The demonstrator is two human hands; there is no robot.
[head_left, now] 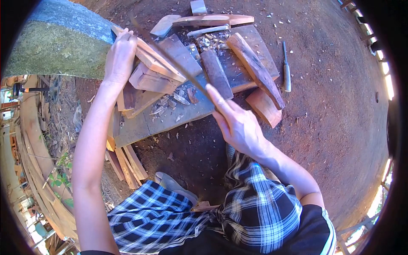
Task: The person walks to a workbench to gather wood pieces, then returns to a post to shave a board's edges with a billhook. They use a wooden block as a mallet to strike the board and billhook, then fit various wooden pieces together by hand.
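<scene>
My left hand [122,55] is closed round the upper end of a light wooden piece [157,63], which slants down to the right over a wooden block [153,80]. In my right hand [238,123] is the near end of a long, thin, dark blade-like tool [178,66], blurred along its length. The tool runs up and left, passing above the wooden piece; whether the two touch I cannot tell. Under the block lie boards on a low wooden bench [165,126] with wood chips [180,97] scattered on it.
A mossy stone block [55,49] stands at the upper left. On the bench's right lie a long rough timber [255,68] and a dark block [216,72]. A chisel-like tool [287,74] lies on the dirt ground. Wood strips [129,168] lie near my foot [174,185].
</scene>
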